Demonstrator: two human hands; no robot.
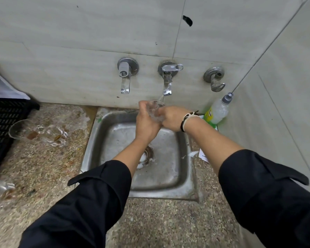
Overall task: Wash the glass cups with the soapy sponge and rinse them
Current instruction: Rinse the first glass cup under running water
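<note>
Head view: left hand (147, 124) and right hand (174, 119) both grip one glass cup (155, 110) under the running tap (167, 83). Three dirty cups (38, 132) wait on the left counter (48, 163), so most washing seemingly remains.

Speckled stone counter (43, 167), inset steel sink (183, 169); glass cups (41, 133) lying left, seemingly unwashed; soap bottle (217, 110) right

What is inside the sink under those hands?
The steel sink holds a wet floor with soap foam around a rusty drain. The left hand and forearm cover part of the drain; no cups show inside.
</note>
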